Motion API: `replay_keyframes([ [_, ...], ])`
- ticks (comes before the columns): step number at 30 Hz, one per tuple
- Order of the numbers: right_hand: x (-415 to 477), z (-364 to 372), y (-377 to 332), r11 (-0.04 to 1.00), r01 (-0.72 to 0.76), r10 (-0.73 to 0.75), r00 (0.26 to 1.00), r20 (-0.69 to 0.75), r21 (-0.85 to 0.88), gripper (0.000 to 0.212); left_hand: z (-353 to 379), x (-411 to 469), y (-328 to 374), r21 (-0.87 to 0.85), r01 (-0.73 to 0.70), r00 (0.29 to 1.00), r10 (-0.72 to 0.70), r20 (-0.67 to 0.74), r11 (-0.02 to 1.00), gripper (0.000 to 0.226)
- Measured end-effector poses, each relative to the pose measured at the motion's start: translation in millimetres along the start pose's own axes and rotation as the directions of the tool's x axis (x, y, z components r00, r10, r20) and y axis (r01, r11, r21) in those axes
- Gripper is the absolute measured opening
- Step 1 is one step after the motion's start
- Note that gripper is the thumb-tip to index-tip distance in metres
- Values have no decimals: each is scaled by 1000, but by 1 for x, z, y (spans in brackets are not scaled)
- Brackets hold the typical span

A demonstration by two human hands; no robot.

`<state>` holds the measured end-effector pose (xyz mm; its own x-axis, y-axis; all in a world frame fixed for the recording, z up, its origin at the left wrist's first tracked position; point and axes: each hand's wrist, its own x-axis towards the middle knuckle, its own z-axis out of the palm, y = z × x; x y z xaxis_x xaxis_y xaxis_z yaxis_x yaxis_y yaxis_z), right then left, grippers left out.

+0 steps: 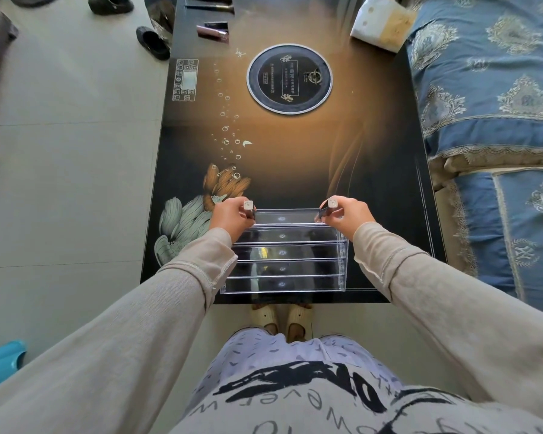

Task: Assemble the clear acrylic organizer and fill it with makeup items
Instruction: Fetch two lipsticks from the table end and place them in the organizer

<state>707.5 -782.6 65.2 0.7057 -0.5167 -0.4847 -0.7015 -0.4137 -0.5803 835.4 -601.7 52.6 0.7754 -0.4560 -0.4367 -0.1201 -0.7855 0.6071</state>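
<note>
Clear acrylic organizer with five long stepped rows sits at the near edge of the table, between the two hands. The left hand pinches a dark tube with a pale square cap at the left end of the farthest row. The right hand pinches a second tube of the same kind at the right end of that row. The hands are apart, one at each end, and both tubes are tipped in towards the row; whether they touch the acrylic cannot be told.

Beyond the hands the tabletop is glossy black with an amber glow, printed with flowers and bubbles. Further out a round black cooker ring is set into it, with a touch panel off to the left. Loose makeup sticks lie well past the left hand at the far end, and a white and yellow bag stands at the far right corner.

To the right of the right hand a blue patterned sofa cover runs along the table. To the left of the left hand is pale floor tile with dark shoes far off, and cream slippers show under the near edge
</note>
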Motion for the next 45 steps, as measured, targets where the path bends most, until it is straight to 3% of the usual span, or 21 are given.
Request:
replay_keyframes([
  [45,1,0,-1,999,8,-7,999,32,-51,29,2,5,-5,45,-39,999,37,35,998,15],
])
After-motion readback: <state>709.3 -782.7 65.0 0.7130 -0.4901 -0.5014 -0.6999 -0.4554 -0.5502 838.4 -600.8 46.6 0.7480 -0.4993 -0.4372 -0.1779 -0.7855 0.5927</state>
